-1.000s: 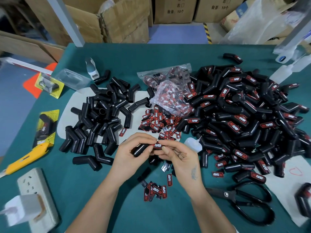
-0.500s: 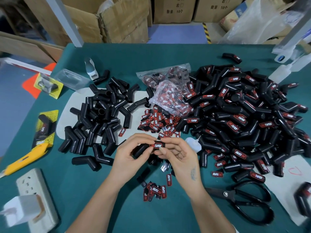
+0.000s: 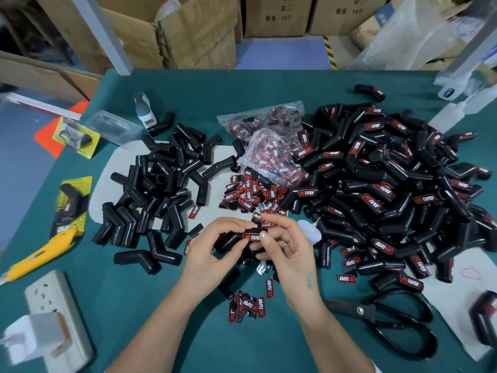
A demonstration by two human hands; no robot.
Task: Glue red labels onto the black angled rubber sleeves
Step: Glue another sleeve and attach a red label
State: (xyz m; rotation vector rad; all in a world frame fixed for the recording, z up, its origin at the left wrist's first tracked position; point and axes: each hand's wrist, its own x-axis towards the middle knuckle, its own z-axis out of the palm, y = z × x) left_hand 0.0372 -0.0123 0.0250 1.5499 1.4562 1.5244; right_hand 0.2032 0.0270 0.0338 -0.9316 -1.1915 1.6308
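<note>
My left hand (image 3: 212, 251) grips a black angled rubber sleeve (image 3: 228, 240) just above the green table, thumb and fingers curled round it. A red label (image 3: 252, 236) lies on the sleeve's right end. My right hand (image 3: 287, 243) holds that end, its fingers curled behind it and its thumb next to the label. A pile of plain black sleeves (image 3: 161, 189) lies to the left. A large heap of labelled sleeves (image 3: 390, 189) lies to the right. Loose red labels (image 3: 250, 192) are scattered behind my hands, and a small cluster of labels (image 3: 248, 305) lies between my forearms.
Black scissors (image 3: 387, 321) lie at the right front. A yellow utility knife (image 3: 40, 251) and a white power strip (image 3: 53, 319) are at the left front. A clear bag of labels (image 3: 269, 138) sits at the middle back. A small white glue bottle (image 3: 309, 230) lies beside my right hand.
The label now sits flat on the sleeve's end. My right fingers have loosened and shifted slightly right of the label. The sleeve stays in my left hand.
</note>
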